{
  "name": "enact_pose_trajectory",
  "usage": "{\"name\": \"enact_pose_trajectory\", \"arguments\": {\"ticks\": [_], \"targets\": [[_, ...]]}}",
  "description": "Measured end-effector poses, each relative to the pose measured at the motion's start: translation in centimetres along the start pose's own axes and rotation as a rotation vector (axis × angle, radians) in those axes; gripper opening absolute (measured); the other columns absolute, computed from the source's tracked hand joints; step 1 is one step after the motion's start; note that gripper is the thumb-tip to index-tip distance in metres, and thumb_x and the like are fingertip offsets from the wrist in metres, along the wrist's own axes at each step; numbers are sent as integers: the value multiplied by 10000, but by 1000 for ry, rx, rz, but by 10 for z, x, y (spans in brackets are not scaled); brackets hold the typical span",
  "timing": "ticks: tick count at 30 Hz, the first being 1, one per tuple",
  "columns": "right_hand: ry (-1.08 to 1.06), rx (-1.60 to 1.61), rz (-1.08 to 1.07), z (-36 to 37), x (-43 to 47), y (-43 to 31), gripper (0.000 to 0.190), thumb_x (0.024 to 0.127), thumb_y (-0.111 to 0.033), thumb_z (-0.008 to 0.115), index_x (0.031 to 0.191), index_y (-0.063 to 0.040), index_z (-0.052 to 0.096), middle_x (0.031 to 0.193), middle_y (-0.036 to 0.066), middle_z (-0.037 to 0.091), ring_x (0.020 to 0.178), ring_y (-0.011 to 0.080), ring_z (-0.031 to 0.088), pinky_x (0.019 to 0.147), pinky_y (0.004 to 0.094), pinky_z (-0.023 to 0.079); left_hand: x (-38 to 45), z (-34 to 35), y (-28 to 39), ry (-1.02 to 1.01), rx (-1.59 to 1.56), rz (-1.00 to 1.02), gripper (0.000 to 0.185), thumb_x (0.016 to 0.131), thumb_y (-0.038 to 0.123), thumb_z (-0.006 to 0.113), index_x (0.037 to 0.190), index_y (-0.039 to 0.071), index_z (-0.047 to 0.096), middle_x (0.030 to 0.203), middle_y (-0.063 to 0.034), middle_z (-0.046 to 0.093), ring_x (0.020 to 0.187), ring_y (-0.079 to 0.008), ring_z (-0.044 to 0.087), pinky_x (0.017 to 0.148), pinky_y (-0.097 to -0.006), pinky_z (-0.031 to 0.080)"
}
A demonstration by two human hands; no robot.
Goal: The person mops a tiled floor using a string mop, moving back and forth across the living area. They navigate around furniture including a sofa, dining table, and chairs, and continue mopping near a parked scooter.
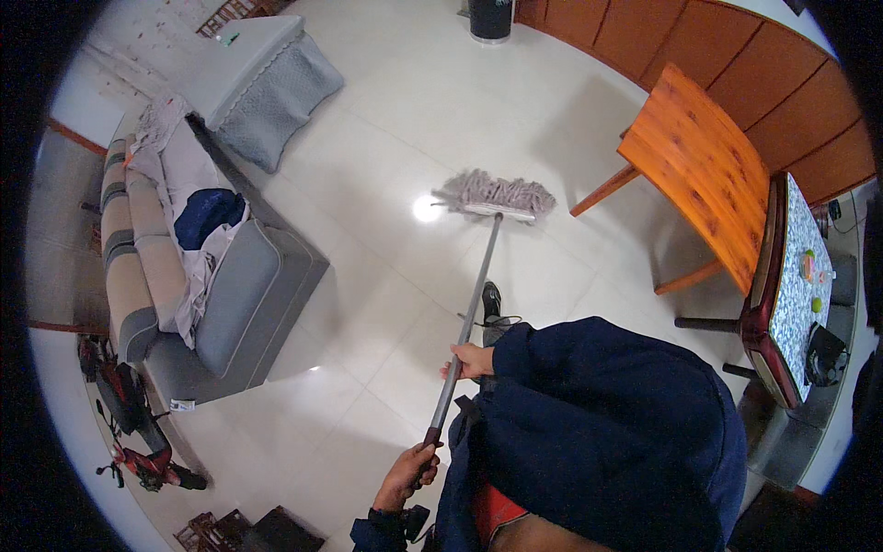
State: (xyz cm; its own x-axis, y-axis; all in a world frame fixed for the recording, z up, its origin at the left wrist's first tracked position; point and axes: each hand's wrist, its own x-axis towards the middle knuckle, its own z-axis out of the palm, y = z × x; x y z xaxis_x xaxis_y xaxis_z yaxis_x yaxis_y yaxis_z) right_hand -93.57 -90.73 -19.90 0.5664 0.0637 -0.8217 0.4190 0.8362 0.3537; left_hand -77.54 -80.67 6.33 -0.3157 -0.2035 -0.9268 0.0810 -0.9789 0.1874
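A flat mop with a shaggy grey-brown head (507, 194) lies on the pale tiled floor (386, 228) before me. Its grey metal pole (476, 297) runs back towards my body. My left hand (414, 469) is closed around the dark grip at the pole's near end. Farther up the pole, my right hand (470, 362) holds the shaft with the fingers wrapped under it. A dark shoe (492, 301) shows just right of the pole, below the mop head.
On the left stand a grey and beige sofa (241, 303) with cloths on it, a cloth-covered table (255, 69) and a red motorcycle (148, 459). An orange wooden table (697, 172) and a patterned-top table (793, 297) stand right. A black bin (490, 19) is at the top.
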Motion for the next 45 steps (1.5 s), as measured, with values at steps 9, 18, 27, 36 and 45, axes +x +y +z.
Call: {"name": "enact_pose_trajectory", "arguments": {"ticks": [9, 18, 27, 36, 45], "targets": [[76, 127, -26, -15, 36, -59, 398, 851, -273, 418, 1153, -82, 243, 811, 136, 408, 698, 298, 482, 622, 541, 452, 44, 11, 69, 259, 183, -84, 320, 839, 345, 457, 821, 28, 498, 481, 38, 363, 357, -57, 291, 329, -206, 206], [28, -106, -561, -27, 12, -295, 178, 805, -140, 429, 861, 18, 368, 696, 127, 463, 598, 271, 515, 521, 432, 479, 228, 49, 222, 57, 284, -11, 364, 828, 399, 443, 680, 70, 489, 458, 27, 370, 346, -75, 319, 318, -229, 221], [172, -185, -658, -11, -34, -364, 185, 836, -97, 366, 934, 59, 385, 871, 162, 487, 783, 305, 551, 722, 451, 474, 345, 84, 281, 56, 290, 219, 326, 821, 385, 453, 711, 78, 465, 501, 25, 377, 354, -81, 310, 326, -225, 229], [-284, -1320, -951, -11, 43, -181, 242, 650, -178, 650, 797, -22, 537, 683, 110, 581, 646, 232, 587, 566, 320, 470, 208, -39, 143, 53, 211, 105, 306, 815, 372, 473, 856, 71, 507, 470, 38, 354, 356, -68, 312, 329, -212, 221], [-52, -61, 119, 45, 82, 27, 167, 823, -55, 428, 928, 73, 404, 840, 143, 480, 855, 295, 534, 771, 418, 464, -52, -104, 8, 260, 232, -88, 328, 842, 328, 439, 975, 39, 518, 538, 24, 401, 434, -66, 354, 394, -204, 261]]}}
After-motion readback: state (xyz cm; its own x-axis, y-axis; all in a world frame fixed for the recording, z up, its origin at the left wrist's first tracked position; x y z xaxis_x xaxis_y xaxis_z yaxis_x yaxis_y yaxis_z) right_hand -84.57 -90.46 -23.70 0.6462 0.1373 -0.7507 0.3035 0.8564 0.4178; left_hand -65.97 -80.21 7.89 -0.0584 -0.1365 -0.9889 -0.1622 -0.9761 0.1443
